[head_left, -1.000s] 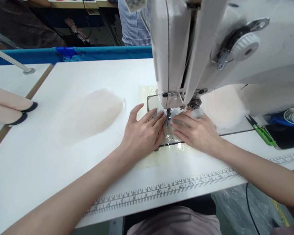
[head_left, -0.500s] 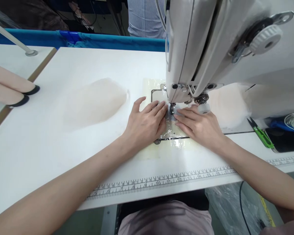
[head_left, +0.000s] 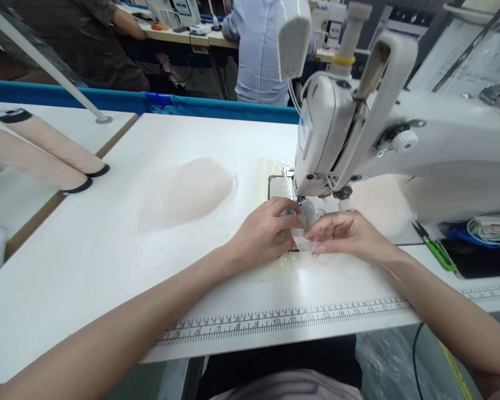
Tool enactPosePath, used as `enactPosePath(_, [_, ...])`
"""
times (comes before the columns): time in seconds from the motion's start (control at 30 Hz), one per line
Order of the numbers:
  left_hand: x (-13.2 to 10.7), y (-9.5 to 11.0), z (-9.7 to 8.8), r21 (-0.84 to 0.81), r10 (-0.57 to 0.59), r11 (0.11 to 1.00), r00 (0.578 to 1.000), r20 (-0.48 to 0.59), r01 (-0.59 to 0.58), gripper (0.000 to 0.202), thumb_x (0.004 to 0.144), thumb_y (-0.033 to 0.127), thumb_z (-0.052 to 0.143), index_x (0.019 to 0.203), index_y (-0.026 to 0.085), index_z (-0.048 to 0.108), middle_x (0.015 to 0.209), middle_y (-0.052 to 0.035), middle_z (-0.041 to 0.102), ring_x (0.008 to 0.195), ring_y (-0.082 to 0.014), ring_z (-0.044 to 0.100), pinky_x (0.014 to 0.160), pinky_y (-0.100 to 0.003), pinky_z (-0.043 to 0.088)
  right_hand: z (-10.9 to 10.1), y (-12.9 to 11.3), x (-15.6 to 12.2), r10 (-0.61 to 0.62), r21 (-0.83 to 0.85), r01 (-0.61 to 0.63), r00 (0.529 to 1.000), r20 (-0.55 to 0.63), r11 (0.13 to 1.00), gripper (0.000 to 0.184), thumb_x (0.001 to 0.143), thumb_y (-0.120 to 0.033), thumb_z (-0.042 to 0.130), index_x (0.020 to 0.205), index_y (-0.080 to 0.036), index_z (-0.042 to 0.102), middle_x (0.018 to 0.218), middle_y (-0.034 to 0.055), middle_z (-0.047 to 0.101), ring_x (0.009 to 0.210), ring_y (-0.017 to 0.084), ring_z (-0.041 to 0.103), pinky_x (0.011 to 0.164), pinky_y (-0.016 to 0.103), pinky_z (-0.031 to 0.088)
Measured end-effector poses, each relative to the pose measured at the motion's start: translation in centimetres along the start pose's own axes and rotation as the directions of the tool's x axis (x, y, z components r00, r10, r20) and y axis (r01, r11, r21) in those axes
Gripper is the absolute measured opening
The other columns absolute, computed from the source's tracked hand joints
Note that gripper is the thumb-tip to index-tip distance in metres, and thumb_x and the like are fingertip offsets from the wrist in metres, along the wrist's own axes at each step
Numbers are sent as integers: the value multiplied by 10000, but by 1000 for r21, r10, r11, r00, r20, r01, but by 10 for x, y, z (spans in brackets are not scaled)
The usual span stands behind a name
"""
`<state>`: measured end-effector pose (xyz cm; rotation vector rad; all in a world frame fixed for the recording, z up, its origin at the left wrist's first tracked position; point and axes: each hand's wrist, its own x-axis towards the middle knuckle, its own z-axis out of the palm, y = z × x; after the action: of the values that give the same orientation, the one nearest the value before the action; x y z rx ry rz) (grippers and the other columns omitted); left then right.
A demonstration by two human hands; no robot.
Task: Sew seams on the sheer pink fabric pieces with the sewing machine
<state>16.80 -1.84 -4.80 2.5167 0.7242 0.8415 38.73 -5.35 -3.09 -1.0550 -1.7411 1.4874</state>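
Just in front of the needle area of the white sewing machine [head_left: 323,128], a small piece of sheer white fabric [head_left: 302,240] is raised between my hands. My left hand [head_left: 269,230] has its fingers curled onto the left edge of the piece. From the other side, my right hand [head_left: 350,238] pinches it between thumb and fingers. Part of the fabric is hidden by the fingers. Under both hands lies the metal needle plate, covered by clear film [head_left: 281,269].
A sheer pale fabric piece [head_left: 191,191] lies left on the white table [head_left: 108,266]. Green thread snips [head_left: 439,254] lie right, beside a dark tray with a coiled cable [head_left: 494,229]. Two beige tubes with black ends [head_left: 54,147] are at far left. Two people sit beyond the blue edge.
Both hands have come off the plate and back toward me, lifting the small fabric from under the needle area. The camera view has tilted up, showing more of the machine and room.
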Motion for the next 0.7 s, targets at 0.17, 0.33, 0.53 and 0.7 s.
enactPosePath(0.17, [3, 6, -44, -459, -173, 841, 946, 273, 287, 121, 856, 300, 575, 813, 187, 583, 853, -4, 623, 779, -131, 600, 708, -284, 494, 4, -5, 2, 153, 284, -175, 983, 100, 943, 302, 615, -227, 846, 897, -250, 741, 774, -37, 711, 678, 93, 634, 709, 264, 534])
enactPosePath(0.33, [0, 35, -84, -320, -201, 907, 949, 241, 274, 160, 819, 304, 633, 762, 186, 540, 643, 53, 507, 565, -85, 458, 552, -223, 386, 21, -11, 6, 99, 112, -97, 995, -13, 989, 136, 642, -293, 824, 747, -238, 756, 794, -16, 690, 724, 106, 606, 698, 255, 496])
enactPosePath(0.53, [-30, 83, -108, -242, -30, 948, 816, 577, 205, 160, 760, 292, 748, 910, 260, 706, 649, 46, 636, 622, -108, 581, 607, -214, 447, 31, -26, 3, 29, 100, -31, 999, 30, 995, 170, 790, -304, 635, 873, -215, 753, 822, 28, 736, 721, 152, 661, 700, 308, 534])
enactPosePath(0.7, [-46, 48, -96, -365, -280, 884, 956, 84, 291, 176, 866, 358, 623, 1014, 276, 670, 1014, -27, 701, 955, -180, 649, 852, -306, 517, 43, -43, 9, -60, 300, -5, 976, 207, 954, 356, 902, -357, 444, 952, -165, 739, 970, 94, 737, 880, 228, 695, 731, 364, 556])
